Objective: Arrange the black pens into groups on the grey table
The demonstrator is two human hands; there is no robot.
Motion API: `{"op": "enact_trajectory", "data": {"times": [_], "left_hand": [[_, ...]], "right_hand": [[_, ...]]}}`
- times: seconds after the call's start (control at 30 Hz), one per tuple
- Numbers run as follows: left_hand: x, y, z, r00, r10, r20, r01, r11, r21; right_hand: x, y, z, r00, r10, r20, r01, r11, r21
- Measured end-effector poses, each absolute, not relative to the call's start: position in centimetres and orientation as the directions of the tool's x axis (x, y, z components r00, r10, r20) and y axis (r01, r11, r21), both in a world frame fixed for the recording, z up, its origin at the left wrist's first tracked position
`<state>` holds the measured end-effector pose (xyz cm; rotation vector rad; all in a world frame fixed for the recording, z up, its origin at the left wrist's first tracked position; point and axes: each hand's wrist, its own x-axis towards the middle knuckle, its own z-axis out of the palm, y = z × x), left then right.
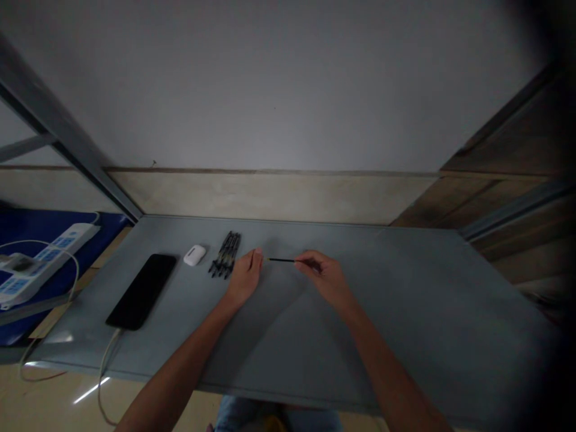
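Note:
Over the grey table, my right hand (321,271) pinches the right end of a thin black pen refill (281,260). The refill lies level and its yellowish left tip points at my left hand (246,273). My left hand is closed, its fingers pressed together beside that tip; what they hold, if anything, is hidden. Just left of my left hand lies a bunch of several black pens (226,252), side by side on the table.
A white earphone case (195,255) and a black phone (141,292) with a charging cable (104,360) lie on the left of the grey table (418,300). A white power strip (49,261) rests on a blue surface beyond the metal frame. A wall runs along the back.

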<state>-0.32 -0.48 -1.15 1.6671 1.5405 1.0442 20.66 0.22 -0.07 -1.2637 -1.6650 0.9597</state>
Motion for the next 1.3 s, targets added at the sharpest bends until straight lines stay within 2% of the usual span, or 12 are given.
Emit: {"op": "enact_trajectory", "data": {"times": [0.3, 0.5, 0.67, 0.9, 1.07, 1.17, 1.3], "left_hand": [[0.05, -0.72, -1.47, 0.0, 0.995, 0.098, 0.395, -0.09, 0.914], [0.14, -0.55, -2.07, -0.018, 0.998, 0.058, 0.315, -0.05, 0.948], [0.08, -0.58, -2.01, -0.013, 1.0, -0.002, 0.334, 0.006, 0.943], [0.13, -0.81, -1.68, 0.015, 0.999, 0.037, 0.378, -0.04, 0.925], [0.04, -0.74, -1.65, 0.044, 0.999, 0.027, 0.351, -0.04, 0.935], [-0.04, -0.66, -1.56, 0.038, 0.999, 0.027, 0.396, -0.04, 0.918], [0.03, -0.76, -1.32, 0.048, 0.998, 0.04, 0.466, -0.057, 0.883]], "right_hand": [[20.81, -0.02, 0.02, -0.206, 0.976, 0.064, 0.365, 0.138, -0.921], [20.72, 0.21, -0.31, -0.178, 0.977, 0.12, 0.366, 0.179, -0.913], [20.74, 0.21, 0.09, -0.163, 0.98, 0.111, 0.37, 0.165, -0.914], [20.7, 0.1, -0.08, -0.154, 0.986, 0.062, 0.383, 0.118, -0.916], [20.82, 0.29, -0.17, -0.143, 0.983, 0.111, 0.407, 0.16, -0.899], [20.82, 0.3, -0.07, -0.132, 0.982, 0.138, 0.39, 0.18, -0.903], [20.75, 0.03, 0.0, -0.148, 0.985, 0.083, 0.398, 0.137, -0.907]]}}
